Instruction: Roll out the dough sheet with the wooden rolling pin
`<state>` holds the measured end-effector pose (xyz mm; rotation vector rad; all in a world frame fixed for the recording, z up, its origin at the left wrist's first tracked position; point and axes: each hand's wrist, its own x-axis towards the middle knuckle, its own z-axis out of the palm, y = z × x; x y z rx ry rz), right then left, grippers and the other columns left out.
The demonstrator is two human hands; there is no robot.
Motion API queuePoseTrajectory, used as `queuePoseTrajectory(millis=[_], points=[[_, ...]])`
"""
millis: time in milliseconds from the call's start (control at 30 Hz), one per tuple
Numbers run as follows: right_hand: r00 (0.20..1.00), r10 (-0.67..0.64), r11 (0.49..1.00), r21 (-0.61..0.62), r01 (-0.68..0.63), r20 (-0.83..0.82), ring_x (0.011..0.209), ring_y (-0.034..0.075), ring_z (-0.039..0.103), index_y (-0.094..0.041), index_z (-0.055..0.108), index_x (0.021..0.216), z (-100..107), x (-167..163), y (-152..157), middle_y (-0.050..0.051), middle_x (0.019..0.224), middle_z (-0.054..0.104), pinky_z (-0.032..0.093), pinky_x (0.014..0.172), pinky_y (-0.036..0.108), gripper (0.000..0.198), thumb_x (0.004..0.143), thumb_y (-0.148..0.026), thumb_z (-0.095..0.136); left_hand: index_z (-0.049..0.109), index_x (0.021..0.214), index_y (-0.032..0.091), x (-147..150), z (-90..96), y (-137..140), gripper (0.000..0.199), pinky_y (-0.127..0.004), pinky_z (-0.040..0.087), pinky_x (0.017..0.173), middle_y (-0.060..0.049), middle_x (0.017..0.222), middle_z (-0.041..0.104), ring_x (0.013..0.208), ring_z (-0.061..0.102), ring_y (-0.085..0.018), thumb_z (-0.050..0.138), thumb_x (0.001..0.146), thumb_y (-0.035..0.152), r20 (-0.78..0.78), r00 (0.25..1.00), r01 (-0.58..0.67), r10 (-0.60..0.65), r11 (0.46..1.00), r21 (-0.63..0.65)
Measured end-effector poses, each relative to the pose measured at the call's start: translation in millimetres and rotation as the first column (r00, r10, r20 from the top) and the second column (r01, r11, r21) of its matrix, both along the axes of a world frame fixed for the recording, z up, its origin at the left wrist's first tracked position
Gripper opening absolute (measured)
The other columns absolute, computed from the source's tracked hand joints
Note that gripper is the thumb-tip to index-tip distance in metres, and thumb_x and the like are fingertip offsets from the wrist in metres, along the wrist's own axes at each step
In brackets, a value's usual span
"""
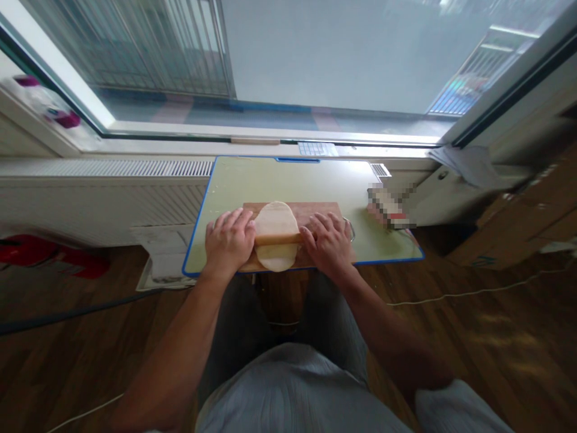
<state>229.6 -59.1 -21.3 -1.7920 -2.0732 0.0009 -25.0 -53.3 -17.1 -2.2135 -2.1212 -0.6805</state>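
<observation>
A wooden rolling pin (277,239) lies crosswise over a flat, pale oval of dough (276,218). My left hand (231,238) is over the pin's left end, and my right hand (330,242) is over its right end. Both palms face down with the fingers pointing forward, so the pin's ends are hidden beneath them. The dough shows on the far and near sides of the pin and reaches the near edge of a brown wooden cutting board (315,208). A metal ring handle (352,230) shows at the board's right side.
The board rests on a small pale-green table (252,174) with blue edging. A pixelated item (388,209) lies at its right. Behind are a radiator (171,192) and a window. Cardboard boxes (523,216) stand right; a red object (49,255) sits on the left floor.
</observation>
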Motion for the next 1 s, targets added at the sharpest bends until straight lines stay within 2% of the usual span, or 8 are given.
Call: queuePoseTrajectory(millis=[233,400,500,700,867,1000], points=[[1.000,-0.007,0.998,-0.056,0.008,0.014,0.156,0.041,0.041,-0.026,0.072,0.143,13,-4,17,0.007,0.159,0.063,0.023,0.129,0.075,0.051,0.114,-0.055,0.042,0.072,0.143,0.028,-2,4.0,22,0.049,-0.054,0.043,0.120,-0.009,0.158,0.065,0.143,0.059,-0.033,0.042,0.107,0.042,-0.016,1.000,-0.013,0.012,0.998,-0.062],[0.998,-0.037,0.999,-0.011,0.036,-0.041,0.159,0.040,0.038,-0.023,0.067,0.148,13,-8,14,0.011,0.162,0.060,0.020,0.130,0.076,0.053,0.113,-0.055,0.045,0.070,0.146,0.028,-1,6.5,27,0.049,-0.059,0.044,0.119,-0.010,0.160,0.063,0.142,0.059,-0.036,0.043,0.107,0.041,-0.014,1.000,-0.023,0.021,0.993,-0.116],[0.999,-0.034,0.999,0.037,0.036,-0.038,0.162,0.038,0.034,-0.024,0.065,0.149,7,-9,-1,0.010,0.165,0.057,0.016,0.131,0.075,0.050,0.112,-0.053,0.047,0.071,0.144,0.029,3,6.6,18,0.049,-0.065,0.039,0.122,-0.011,0.158,0.064,0.143,0.058,-0.036,0.040,0.109,0.042,-0.009,0.999,-0.047,0.046,0.995,-0.085],[0.999,0.025,0.998,0.054,-0.024,-0.034,0.163,0.035,0.034,-0.024,0.060,0.156,-7,-6,-32,0.010,0.168,0.055,0.014,0.133,0.069,0.050,0.114,-0.046,0.046,0.065,0.152,0.030,7,0.5,-13,0.052,-0.071,0.018,0.131,-0.012,0.162,0.060,0.153,0.048,-0.037,0.038,0.111,0.049,-0.008,0.998,-0.068,0.068,0.997,0.043],[0.998,0.031,0.995,0.096,-0.026,-0.052,0.163,0.035,0.034,-0.024,0.059,0.158,-15,-3,-33,0.010,0.167,0.055,0.015,0.133,0.068,0.051,0.113,-0.044,0.046,0.060,0.158,0.030,9,-9.4,-36,0.056,-0.070,0.008,0.134,-0.011,0.167,0.056,0.159,0.041,-0.036,0.035,0.112,0.051,0.005,0.998,-0.065,0.065,0.996,0.066],[0.999,0.031,0.998,0.058,-0.028,-0.043,0.162,0.036,0.035,-0.024,0.057,0.159,-15,-3,-24,0.009,0.167,0.055,0.020,0.132,0.069,0.052,0.113,-0.044,0.044,0.055,0.163,0.029,11,-12.1,-42,0.058,-0.069,0.007,0.135,-0.010,0.168,0.055,0.161,0.040,-0.035,0.034,0.113,0.050,0.026,0.998,-0.061,0.060,0.997,0.048]])
